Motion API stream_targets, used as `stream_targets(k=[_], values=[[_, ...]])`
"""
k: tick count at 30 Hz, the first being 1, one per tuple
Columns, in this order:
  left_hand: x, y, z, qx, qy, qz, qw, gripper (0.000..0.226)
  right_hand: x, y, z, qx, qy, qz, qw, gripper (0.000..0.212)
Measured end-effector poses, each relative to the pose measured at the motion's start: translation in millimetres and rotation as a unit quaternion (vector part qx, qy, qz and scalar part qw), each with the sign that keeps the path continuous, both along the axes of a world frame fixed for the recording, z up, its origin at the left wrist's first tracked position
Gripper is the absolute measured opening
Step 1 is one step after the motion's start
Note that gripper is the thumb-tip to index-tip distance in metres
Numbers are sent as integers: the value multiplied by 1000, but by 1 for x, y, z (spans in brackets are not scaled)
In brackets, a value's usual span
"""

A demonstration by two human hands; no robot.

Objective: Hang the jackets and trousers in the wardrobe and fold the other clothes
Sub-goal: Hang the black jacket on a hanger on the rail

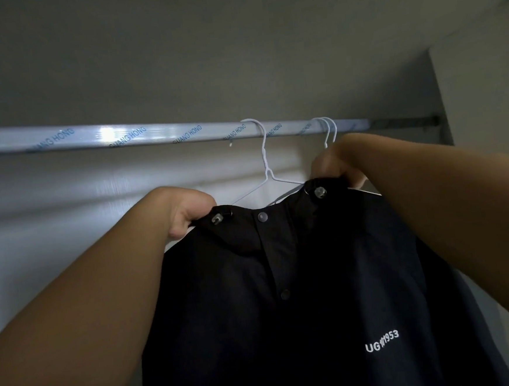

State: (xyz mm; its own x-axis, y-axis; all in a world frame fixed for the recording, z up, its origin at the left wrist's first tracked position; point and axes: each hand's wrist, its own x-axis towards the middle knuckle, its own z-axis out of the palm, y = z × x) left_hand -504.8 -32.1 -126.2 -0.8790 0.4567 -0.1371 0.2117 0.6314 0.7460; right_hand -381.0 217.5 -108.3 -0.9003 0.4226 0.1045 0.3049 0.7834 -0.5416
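Note:
A black jacket (285, 297) with snap buttons and white lettering on the chest hangs in front of me, filling the lower middle of the view. My left hand (184, 210) grips the left side of its collar. My right hand (336, 165) grips the right side of the collar, higher up. Behind the collar a white wire hanger (265, 161) hangs by its hook from the wardrobe rail (121, 136). Its lower part is hidden by the jacket.
Two more white hanger hooks (329, 130) sit on the rail just above my right hand. The rail is wrapped in printed plastic film. The wardrobe's right side panel (479, 89) stands close by, the pale back wall (36, 225) behind.

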Motion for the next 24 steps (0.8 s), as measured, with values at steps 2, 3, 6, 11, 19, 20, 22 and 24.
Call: stream_targets(k=[2,3,6,11,19,20,22,24], values=[[-2,0,3,-26,50,5,998,20,2,0,-1,-13,-4,0,1000,23],[-3,0,3,-31,78,12,996,18,4,0,-1,-37,-16,10,999,19],[-9,1,6,-52,138,40,988,12,7,-1,-1,-28,-27,-13,999,12],[-17,0,8,-22,300,116,947,18,7,-8,-1,30,-8,-95,995,11],[-22,-14,8,115,322,141,929,11,20,17,10,-3,167,-162,972,11],[-22,-16,8,140,288,147,936,12,21,18,10,-34,184,-160,969,12],[-20,-19,8,148,226,151,951,18,22,17,9,-86,209,-149,963,9],[-19,-19,11,142,214,151,955,19,21,12,12,-108,223,-135,959,8]])
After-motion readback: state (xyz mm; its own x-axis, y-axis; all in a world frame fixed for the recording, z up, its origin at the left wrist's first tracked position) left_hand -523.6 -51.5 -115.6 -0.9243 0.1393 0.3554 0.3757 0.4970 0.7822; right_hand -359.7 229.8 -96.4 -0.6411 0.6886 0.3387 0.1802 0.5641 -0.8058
